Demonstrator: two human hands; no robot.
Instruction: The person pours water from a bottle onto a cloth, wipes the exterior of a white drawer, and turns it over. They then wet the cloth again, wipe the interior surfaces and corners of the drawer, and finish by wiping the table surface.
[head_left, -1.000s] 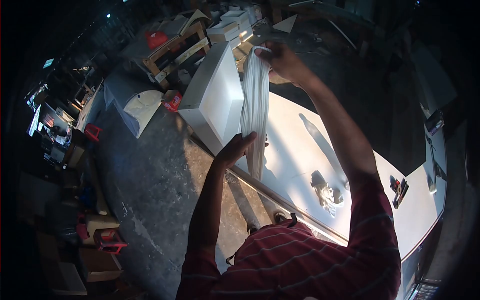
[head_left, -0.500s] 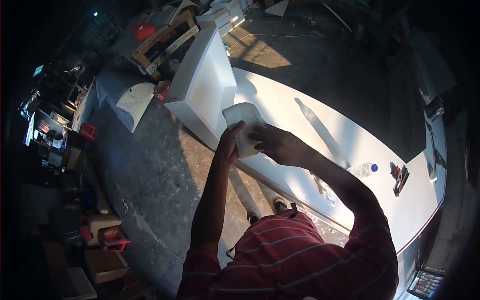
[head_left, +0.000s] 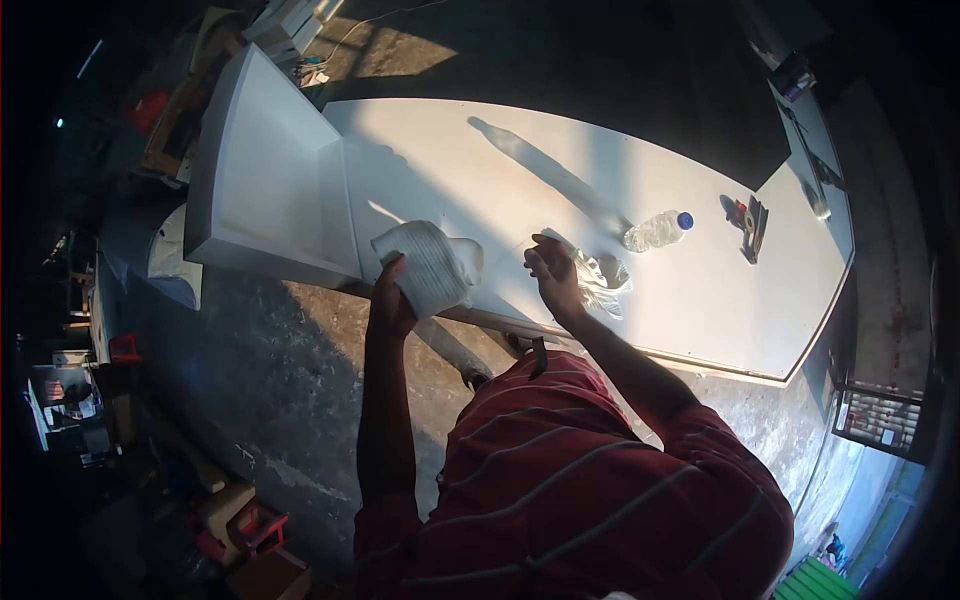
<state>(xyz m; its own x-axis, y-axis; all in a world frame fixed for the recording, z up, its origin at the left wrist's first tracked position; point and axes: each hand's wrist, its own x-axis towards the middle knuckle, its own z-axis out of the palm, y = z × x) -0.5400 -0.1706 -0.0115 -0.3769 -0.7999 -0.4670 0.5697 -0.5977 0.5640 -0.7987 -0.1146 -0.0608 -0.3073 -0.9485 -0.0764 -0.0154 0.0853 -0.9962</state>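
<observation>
My left hand (head_left: 392,300) grips a white, finely ribbed bundle (head_left: 425,268) by its near left side, thumb on top. The bundle's right end curls over in a loose fold, and it is held above the near edge of the white tabletop (head_left: 420,165). To the right, my right hand (head_left: 555,278) is raised apart from the bundle, its fingers bent and drawn together; I cannot tell what is between them. Just behind that hand a crumpled clear plastic wrapper (head_left: 605,285) lies on the tabletop, partly hidden by the hand.
A clear bottle with a blue cap (head_left: 660,230) lies on the tabletop, with a tape dispenser (head_left: 747,225) farther right. At the left end stands a white open box-like panel piece (head_left: 265,165). A red stool (head_left: 258,528) is on the floor at lower left.
My right hand has come off the ribbed bundle and moved right, towards the plastic wrapper. The bundle's right end has curled over in my left hand. The view has turned to the right.
</observation>
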